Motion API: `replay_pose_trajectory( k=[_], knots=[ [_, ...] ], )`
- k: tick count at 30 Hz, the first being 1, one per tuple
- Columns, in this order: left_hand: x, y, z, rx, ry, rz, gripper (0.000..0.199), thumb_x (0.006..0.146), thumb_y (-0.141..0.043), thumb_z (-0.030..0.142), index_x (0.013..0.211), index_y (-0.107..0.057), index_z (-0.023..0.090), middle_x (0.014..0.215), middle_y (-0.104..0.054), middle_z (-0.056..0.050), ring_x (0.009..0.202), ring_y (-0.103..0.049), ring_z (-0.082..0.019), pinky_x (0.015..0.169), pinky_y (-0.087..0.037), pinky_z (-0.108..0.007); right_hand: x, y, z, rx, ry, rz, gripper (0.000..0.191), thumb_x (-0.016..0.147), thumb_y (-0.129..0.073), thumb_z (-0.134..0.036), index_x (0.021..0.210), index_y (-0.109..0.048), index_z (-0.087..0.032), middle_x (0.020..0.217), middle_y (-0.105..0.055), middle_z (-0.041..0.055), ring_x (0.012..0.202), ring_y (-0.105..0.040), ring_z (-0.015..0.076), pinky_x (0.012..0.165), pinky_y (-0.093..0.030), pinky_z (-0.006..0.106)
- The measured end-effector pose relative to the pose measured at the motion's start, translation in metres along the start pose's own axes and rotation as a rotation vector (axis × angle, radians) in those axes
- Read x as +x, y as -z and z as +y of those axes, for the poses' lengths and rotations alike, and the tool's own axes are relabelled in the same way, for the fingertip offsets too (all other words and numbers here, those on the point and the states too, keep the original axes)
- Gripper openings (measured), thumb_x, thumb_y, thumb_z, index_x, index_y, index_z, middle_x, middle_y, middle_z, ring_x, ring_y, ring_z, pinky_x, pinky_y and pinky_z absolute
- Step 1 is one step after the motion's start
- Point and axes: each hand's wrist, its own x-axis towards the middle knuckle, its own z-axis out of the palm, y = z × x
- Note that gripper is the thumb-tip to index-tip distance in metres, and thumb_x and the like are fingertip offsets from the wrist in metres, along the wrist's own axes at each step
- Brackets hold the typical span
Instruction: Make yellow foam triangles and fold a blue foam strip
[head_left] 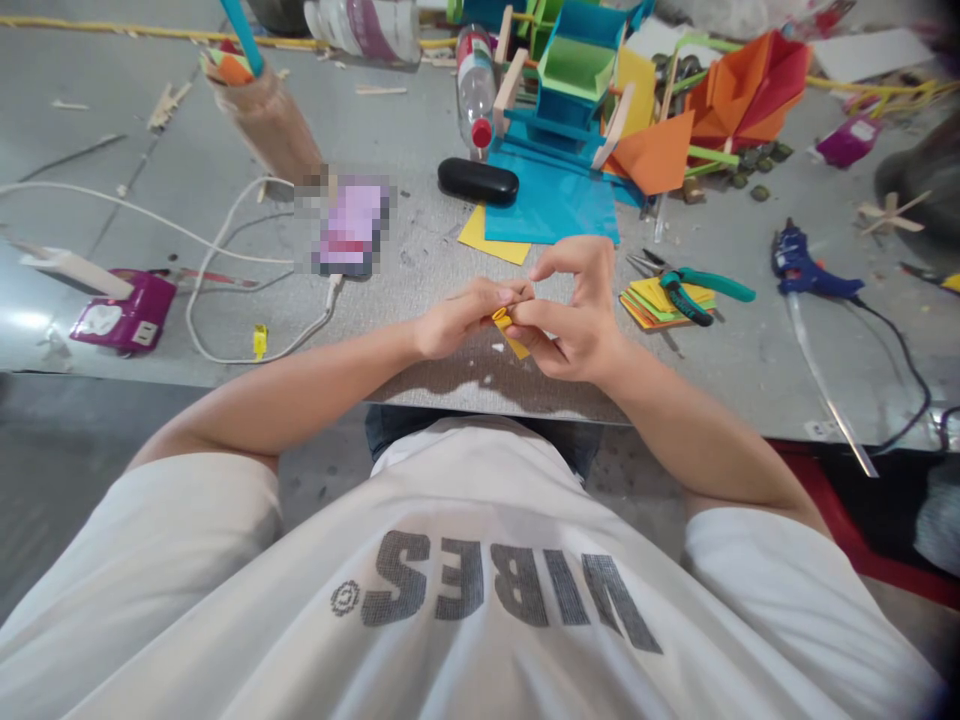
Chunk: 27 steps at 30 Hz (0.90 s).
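A small yellow paper piece (pixel 517 343), rolled or folded at its upper end, is between my two hands near the table's front edge. My left hand (pixel 469 310) is closed, its fingertips pinching at the rolled end. My right hand (pixel 574 320) grips the paper from the right with thumb and lower fingers, while its index finger is raised and bent. The fingertips of both hands nearly meet, which partly hides the paper. Right of my right hand lies a stack of coloured paper squares (pixel 645 305) with green-handled pliers (pixel 688 290) on top.
A blue glue gun (pixel 814 268) with its cord lies at the right. Behind my hands are a black case (pixel 478 181), blue sheets (pixel 551 205) and a paper-and-wood model (pixel 574 75). A phone (pixel 351 225) with a white cable and a purple socket block (pixel 135 310) are at the left.
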Motion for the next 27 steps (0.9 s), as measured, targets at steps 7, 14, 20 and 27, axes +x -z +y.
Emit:
replay_pose_trajectory(
  k=[7, 14, 20, 27],
  knots=[
    [-0.0007, -0.0003, 0.0001, -0.012, 0.005, -0.009, 0.066, 0.104, -0.056, 0.079, 0.069, -0.047, 0.024, 0.076, -0.047, -0.003, 0.071, -0.044, -0.019, 0.072, -0.043, -0.038, 0.0001, -0.0024, 0.0030, 0.013, 0.029, 0.032, 0.029, 0.112, -0.062, -0.054, 0.096, -0.071, -0.031, 0.115, -0.065, 0.0039, 0.106, -0.069, 0.0248, 0.090, -0.063, 0.049],
    [-0.0010, -0.0014, 0.0010, -0.036, 0.031, -0.022, 0.068, 0.103, -0.057, 0.082, 0.071, -0.046, 0.024, 0.076, -0.047, -0.002, 0.069, -0.046, -0.018, 0.070, -0.045, -0.037, -0.0036, -0.0042, 0.0038, -0.015, 0.023, 0.035, 0.031, 0.112, -0.060, -0.053, 0.095, -0.073, -0.031, 0.115, -0.064, 0.0049, 0.106, -0.070, 0.0252, 0.086, -0.065, 0.051],
    [-0.0022, -0.0022, 0.0007, -0.071, 0.045, -0.027, 0.068, 0.103, -0.059, 0.082, 0.071, -0.046, 0.024, 0.074, -0.048, -0.001, 0.067, -0.047, -0.016, 0.067, -0.046, -0.034, -0.0054, -0.0037, 0.0063, 0.011, 0.005, 0.017, 0.029, 0.112, -0.063, -0.053, 0.095, -0.074, -0.031, 0.116, -0.068, 0.0053, 0.104, -0.071, 0.0266, 0.088, -0.064, 0.053],
    [-0.0036, 0.0022, -0.0061, -0.061, 0.056, -0.008, 0.066, 0.105, -0.060, 0.078, 0.071, -0.049, 0.023, 0.074, -0.050, -0.001, 0.069, -0.050, -0.016, 0.070, -0.050, -0.034, -0.0026, -0.0010, 0.0029, -0.014, 0.003, -0.022, 0.028, 0.112, -0.063, -0.049, 0.098, -0.074, -0.029, 0.118, -0.070, 0.0078, 0.106, -0.068, 0.0271, 0.092, -0.059, 0.053]
  ],
)
